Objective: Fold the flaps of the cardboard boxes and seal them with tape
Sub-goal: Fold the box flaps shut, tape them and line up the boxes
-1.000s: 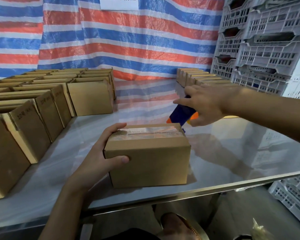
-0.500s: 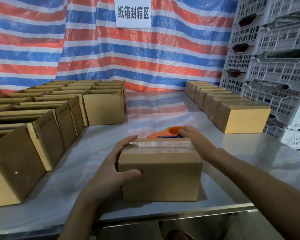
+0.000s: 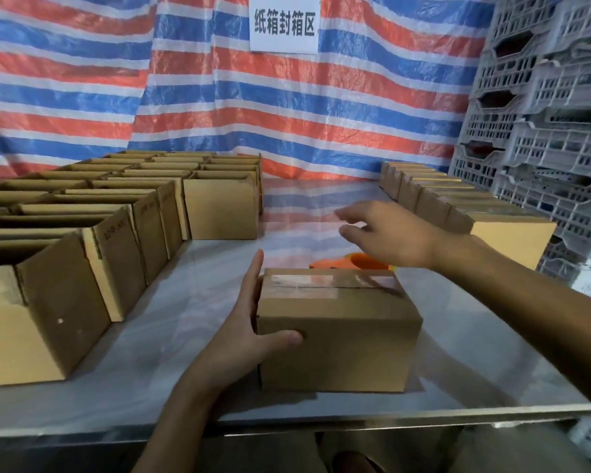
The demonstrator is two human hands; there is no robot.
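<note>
White sign (image 3: 284, 23) on tarp (image 3: 355, 104): 纸箱封箱区.

left of taped box (image 3: 335, 336): open boxes (image 3: 65, 302) packed in rows, no way through | just behind taped box: orange tape dispenser (image 3: 362, 261), partly hidden, seemingly touching it | farther behind: bare table (image 3: 294, 216) lane up to tarp wall (image 3: 287, 114) | right of taped box: bare table, sealed boxes (image 3: 512, 240) well apart

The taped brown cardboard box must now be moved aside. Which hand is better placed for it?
Probably the left hand: it grips the taped brown cardboard box at its left side, thumb on the front. The right hand hovers open above the orange tape dispenser, holding nothing.
</note>
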